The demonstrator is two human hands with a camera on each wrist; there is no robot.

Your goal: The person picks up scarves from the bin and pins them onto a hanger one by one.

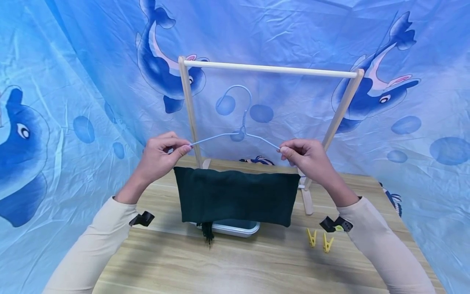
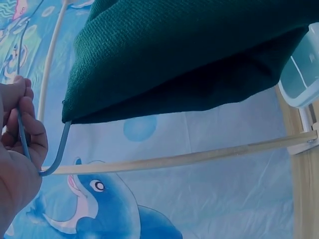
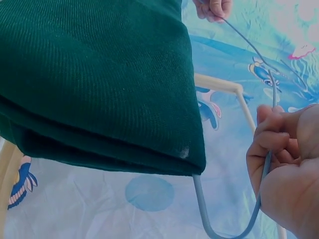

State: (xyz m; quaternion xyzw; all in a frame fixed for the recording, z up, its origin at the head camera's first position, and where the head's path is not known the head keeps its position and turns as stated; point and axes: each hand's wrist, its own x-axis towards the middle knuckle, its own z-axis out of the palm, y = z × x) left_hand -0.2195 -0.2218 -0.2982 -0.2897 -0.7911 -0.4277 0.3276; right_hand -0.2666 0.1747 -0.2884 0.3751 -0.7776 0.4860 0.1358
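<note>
A light blue wire hanger (image 1: pixel 245 122) is held up by both hands, its hook pointing upward. My left hand (image 1: pixel 161 155) pinches its left shoulder, and my right hand (image 1: pixel 306 157) pinches the right one. Over the hanger's lower bar hangs a folded dark green knitted cloth (image 1: pixel 238 196), with a dark fringe dangling below it on the left. In the left wrist view the hanger's wire bend (image 2: pixel 59 154) comes out of the fold; the right wrist view shows the other wire bend (image 3: pixel 204 214) beside the cloth (image 3: pixel 109 89).
Behind the hanger stands a wooden rack with a white top rail (image 1: pixel 271 69). A white tray (image 1: pixel 235 232) sits on the wooden table (image 1: pixel 220 269), partly hidden under the cloth. Two yellow clothespins (image 1: pixel 312 238) lie at the right. A blue dolphin-print curtain surrounds the table.
</note>
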